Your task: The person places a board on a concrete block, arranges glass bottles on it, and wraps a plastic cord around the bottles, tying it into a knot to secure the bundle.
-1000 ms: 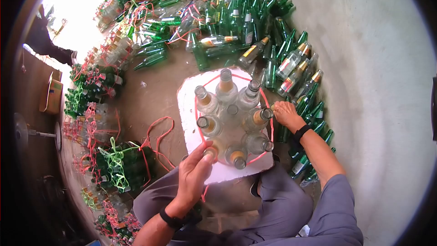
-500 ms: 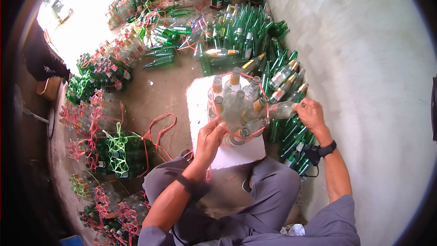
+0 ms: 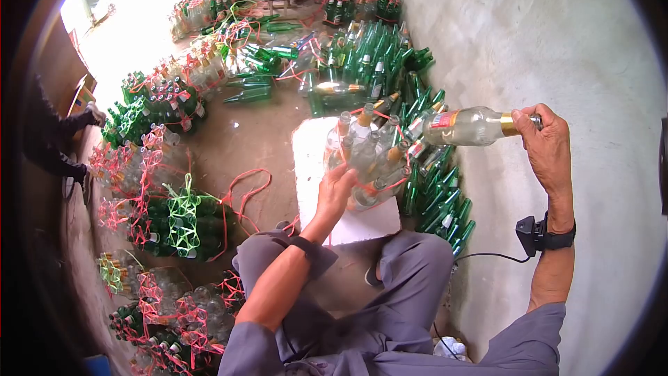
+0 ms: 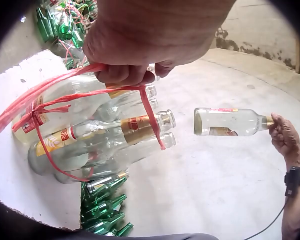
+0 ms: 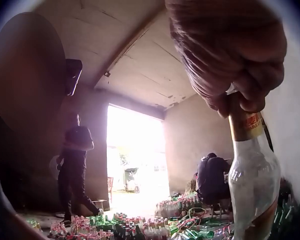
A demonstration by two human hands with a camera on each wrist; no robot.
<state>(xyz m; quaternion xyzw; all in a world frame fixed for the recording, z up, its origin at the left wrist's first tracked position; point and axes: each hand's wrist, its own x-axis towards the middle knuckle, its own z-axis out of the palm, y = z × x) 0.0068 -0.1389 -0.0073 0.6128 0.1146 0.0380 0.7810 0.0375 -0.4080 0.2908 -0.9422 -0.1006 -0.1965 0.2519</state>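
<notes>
My right hand [image 3: 546,146] grips a clear glass bottle [image 3: 466,127] by its gold-foiled neck, out to the right of the board and lying nearly level in the head view. In the right wrist view its fingers curl round the neck. A group of upright clear bottles [image 3: 365,150], looped with red plastic string [image 4: 145,102], stands on a white board [image 3: 311,160] before my knees. At the group's near left, my left hand [image 3: 334,196] has its fingers curled round a bottle neck, partly hidden by the hand in the left wrist view, with the string passing under it.
Loose green bottles [image 3: 442,202] lie between the board and the pale wall [image 3: 557,42]. Tied bundles of bottles [image 3: 184,219] line the left side. More bottles [image 3: 372,52] crowd beyond the board. Two people are farther off, one standing [image 5: 76,160], one seated [image 5: 212,175].
My right hand has come up from among the bottles beside the wall with a clear bottle, moving it right and upward. My left hand stays at the string-looped group.
</notes>
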